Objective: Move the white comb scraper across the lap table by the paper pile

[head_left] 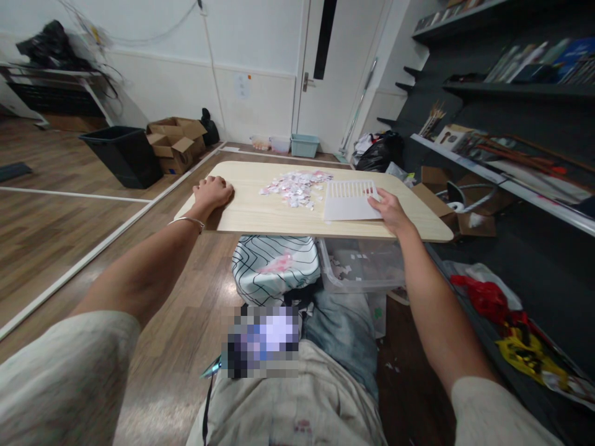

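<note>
My left hand (212, 192) rests on the left part of the pale wooden board (246, 214), its fingers curled in and their tips hidden. Whether anything is inside them I cannot make out. At the right, my right hand (390, 209) grips the edge of a white slotted sheet (351, 208), with the thumb on top. A row of narrow slots runs along the sheet's far side, and a little red shows near its right end. Between the hands, close to the sheet, lies a loose heap of small white and pinkish pieces (297, 188).
Below the board's near edge are a patterned fabric-covered seat or bundle (276, 269) and a clear plastic bin (362, 269) with scattered pieces. A blurred-out phone (263, 341) lies on my lap. Dark shelving (511, 105) stands right; a black bin (125, 158) and cardboard box (176, 142) stand left.
</note>
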{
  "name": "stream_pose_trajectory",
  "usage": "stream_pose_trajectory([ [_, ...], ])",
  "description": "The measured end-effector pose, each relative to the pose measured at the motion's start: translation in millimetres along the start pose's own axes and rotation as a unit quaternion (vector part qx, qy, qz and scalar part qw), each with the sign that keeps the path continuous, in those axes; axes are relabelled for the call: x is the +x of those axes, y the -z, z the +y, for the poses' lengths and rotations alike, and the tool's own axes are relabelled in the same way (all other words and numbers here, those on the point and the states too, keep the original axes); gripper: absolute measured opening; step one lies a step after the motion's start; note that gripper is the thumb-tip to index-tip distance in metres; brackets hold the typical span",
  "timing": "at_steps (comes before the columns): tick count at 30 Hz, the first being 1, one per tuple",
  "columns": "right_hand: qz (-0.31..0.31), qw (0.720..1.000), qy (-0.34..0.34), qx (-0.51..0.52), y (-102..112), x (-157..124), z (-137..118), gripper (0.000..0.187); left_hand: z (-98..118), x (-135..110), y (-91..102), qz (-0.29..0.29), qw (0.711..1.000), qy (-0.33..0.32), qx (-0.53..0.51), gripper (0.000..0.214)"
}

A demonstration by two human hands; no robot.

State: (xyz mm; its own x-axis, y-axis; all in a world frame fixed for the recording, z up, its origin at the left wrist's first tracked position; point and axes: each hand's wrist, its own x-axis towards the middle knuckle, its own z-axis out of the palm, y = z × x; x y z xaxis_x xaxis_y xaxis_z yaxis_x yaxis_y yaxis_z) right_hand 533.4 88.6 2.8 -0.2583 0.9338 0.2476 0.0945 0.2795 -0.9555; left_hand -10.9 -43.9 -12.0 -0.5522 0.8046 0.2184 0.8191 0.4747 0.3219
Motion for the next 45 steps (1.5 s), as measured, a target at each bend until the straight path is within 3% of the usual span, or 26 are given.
stream_pose_trajectory([
  [7,0.010,0.999,-0.045,0.009,3.9,-3.4,-7.0,0.050,0.3,-1.9,0.8,-0.001,1.000,-0.002,-0.004,0.072],
  [13,0.044,0.998,-0.028,0.022,1.1,-2.9,-8.7,0.053,2.0,-3.3,2.2,0.002,1.000,-0.003,-0.005,0.071],
  [21,0.002,0.999,-0.053,-0.006,0.4,-5.9,-14.1,0.050,1.1,-3.6,1.1,0.004,1.000,0.000,0.001,0.069],
  [45,0.027,0.998,-0.052,0.001,-4.7,-8.6,-18.9,0.045,4.6,-6.1,7.6,-0.009,1.000,0.001,-0.011,0.072],
])
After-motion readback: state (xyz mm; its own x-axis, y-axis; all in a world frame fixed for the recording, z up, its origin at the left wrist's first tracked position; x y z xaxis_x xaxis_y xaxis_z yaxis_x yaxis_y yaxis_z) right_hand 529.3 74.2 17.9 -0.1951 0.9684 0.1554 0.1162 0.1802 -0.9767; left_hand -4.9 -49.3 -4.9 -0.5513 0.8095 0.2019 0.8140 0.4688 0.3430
